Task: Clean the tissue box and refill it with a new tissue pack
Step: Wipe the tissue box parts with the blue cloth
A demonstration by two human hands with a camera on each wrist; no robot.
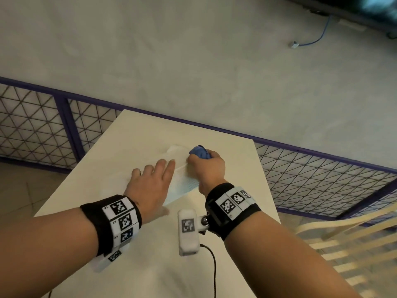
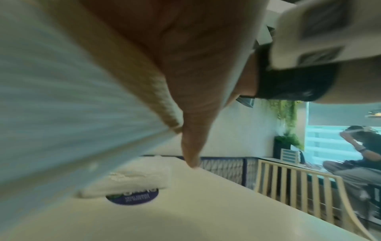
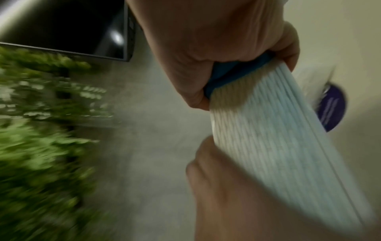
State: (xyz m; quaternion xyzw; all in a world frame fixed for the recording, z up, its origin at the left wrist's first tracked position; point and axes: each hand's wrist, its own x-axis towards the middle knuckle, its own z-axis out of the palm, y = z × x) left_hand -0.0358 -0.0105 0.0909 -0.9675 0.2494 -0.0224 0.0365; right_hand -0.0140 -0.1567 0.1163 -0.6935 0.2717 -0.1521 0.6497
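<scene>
On the white table (image 1: 120, 147), our flat left hand (image 1: 150, 186) steadies the ribbed tissue box (image 1: 182, 183) while our right hand (image 1: 209, 166) grips a blue cloth (image 1: 198, 152); hard wiping could skid the light box.

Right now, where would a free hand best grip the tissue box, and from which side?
Probably the near short end of the tissue box, coming from the person's side. The left hand lies flat along its left edge, and the right hand holds the blue cloth on the far end.
</scene>
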